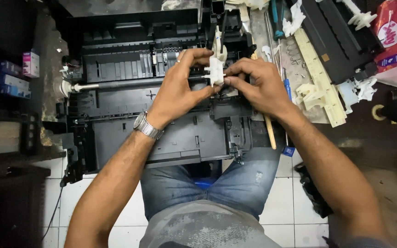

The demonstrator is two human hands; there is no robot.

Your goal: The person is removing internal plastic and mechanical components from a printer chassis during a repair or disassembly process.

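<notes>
At the bottom centre sit the person's knees in blue jeans (pixel 235 179) over white floor tiles (pixel 295 216). Above them, mid-frame, the left hand (pixel 178 89) and right hand (pixel 258 85) both pinch a small white plastic part (pixel 216 71) over the opened black printer chassis (pixel 129 105). A cream plastic strip (pixel 320 78) lies upper right.

- Both bare forearms reach forward from the near edge and converge toward the middle of the scene.
- Left hand (pixel 180 87) is arched, knuckles up, thumb and curled fingers pinched together at its right side; a metal wristwatch (pixel 147 126) circles the wrist.
- Right hand (pixel 256 85) lies just right of it, fingertips pinched leftward, nearly meeting the left fingertips.
</notes>
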